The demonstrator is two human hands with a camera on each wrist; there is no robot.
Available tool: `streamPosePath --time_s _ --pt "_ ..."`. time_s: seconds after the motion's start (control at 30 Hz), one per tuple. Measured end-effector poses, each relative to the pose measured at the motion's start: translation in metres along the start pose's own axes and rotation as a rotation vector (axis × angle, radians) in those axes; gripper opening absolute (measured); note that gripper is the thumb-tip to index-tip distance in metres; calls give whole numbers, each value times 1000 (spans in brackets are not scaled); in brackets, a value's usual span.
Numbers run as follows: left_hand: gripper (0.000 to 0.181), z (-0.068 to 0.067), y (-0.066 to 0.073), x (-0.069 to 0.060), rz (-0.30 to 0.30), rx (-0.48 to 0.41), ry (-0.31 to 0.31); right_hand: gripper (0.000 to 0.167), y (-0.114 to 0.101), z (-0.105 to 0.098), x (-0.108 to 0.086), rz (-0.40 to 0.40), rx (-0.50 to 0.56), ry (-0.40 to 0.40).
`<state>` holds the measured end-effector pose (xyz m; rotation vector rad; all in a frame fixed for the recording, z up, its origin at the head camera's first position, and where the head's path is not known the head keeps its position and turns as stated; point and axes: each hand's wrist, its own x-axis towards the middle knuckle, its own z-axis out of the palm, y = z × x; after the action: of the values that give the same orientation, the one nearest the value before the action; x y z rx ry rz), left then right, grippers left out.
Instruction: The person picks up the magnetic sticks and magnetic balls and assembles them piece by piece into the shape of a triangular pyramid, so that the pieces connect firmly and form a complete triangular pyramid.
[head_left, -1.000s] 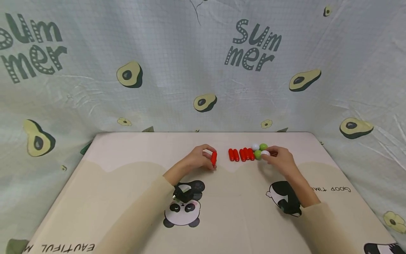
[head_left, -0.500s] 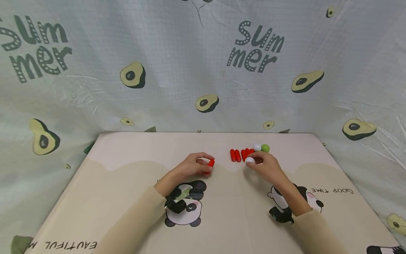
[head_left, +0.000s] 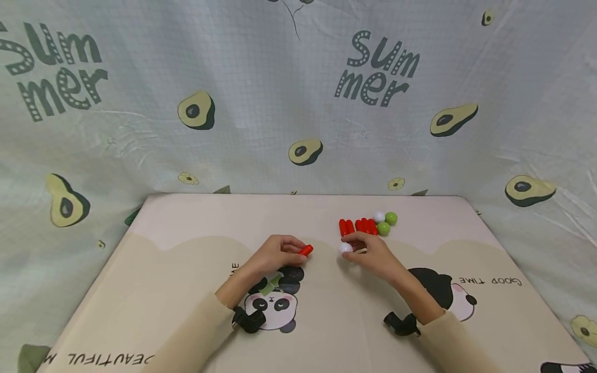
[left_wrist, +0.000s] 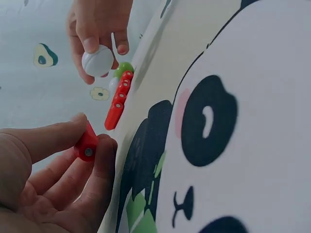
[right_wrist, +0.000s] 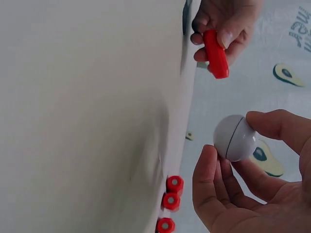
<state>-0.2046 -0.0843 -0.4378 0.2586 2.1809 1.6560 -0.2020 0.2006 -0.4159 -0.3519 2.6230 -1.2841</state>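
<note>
My left hand (head_left: 279, 253) pinches a red rod (head_left: 306, 250) between thumb and fingers; the left wrist view shows the end of this red rod (left_wrist: 88, 145) with a small grey dot. To its right, my right hand (head_left: 373, 254) holds a white ball (head_left: 345, 248) by thumb and fingertips, and a dark seam runs round this ball (right_wrist: 235, 138) in the right wrist view. Behind the right hand several red rods (head_left: 364, 226) lie side by side, beside a second white ball (head_left: 379, 217) and two green balls (head_left: 384, 228) (head_left: 391, 218).
A printed cloth covers the table (head_left: 186, 290), with panda pictures and lettering. Behind it hangs a pale curtain (head_left: 252, 77) with avocados and the word summer. A black wrist camera (head_left: 249, 319) sits at the left wrist, another (head_left: 402, 324) at the right.
The right hand has carried the white ball left and nearer to me, away from the green balls. My left hand has drawn back slightly with its red rod, which has tilted over from upright in view.
</note>
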Motion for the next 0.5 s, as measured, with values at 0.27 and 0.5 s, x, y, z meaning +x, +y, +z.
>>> streamPosePath --time_s 0.27,0.5 --pt "31 1 -4 -12 23 11 -45 35 -4 12 0 -57 34 -47" --pt "29 1 -7 -17 87 25 -90 33 -10 15 -3 -57 43 -55"
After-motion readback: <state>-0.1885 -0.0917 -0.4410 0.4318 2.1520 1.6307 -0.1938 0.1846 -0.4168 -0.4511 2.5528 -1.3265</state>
